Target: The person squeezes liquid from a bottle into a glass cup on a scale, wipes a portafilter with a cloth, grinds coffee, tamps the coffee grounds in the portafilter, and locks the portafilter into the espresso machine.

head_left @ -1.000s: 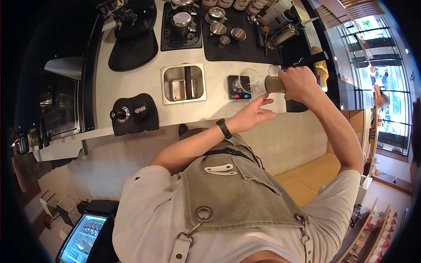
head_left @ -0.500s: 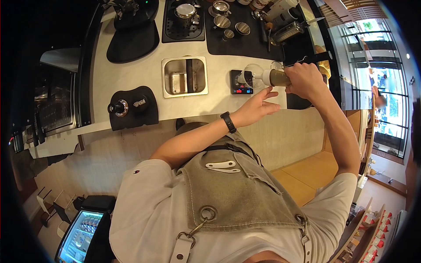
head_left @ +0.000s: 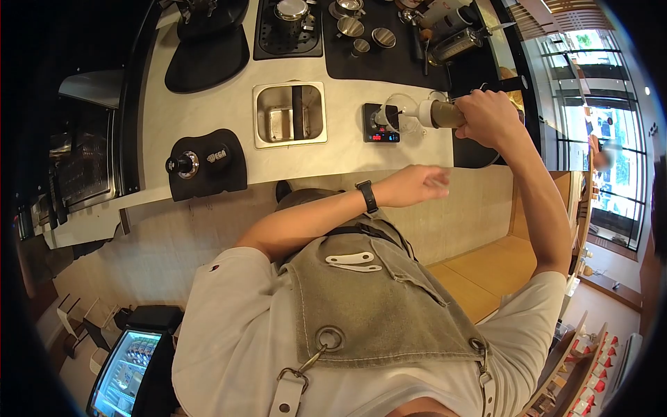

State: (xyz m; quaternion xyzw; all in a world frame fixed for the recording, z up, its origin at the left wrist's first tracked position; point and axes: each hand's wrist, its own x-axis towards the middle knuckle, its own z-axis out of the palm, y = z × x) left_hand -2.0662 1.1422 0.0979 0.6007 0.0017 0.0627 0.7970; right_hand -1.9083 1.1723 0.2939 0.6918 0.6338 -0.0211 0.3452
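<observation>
White-collared olive cylinder (head_left: pixel 445 115) — in right hand (head_left: pixel 490 118)

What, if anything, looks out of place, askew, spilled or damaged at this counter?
Nothing clearly stands out. The container is tipped nearly on its side, but the right hand grips it; the scale rests flat on the counter. Any specks near the clear glass are too small to judge.

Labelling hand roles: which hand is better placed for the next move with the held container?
Probably the right hand: it already grips the container, close to the scale. The left hand looks empty, nearer the apron.
</observation>
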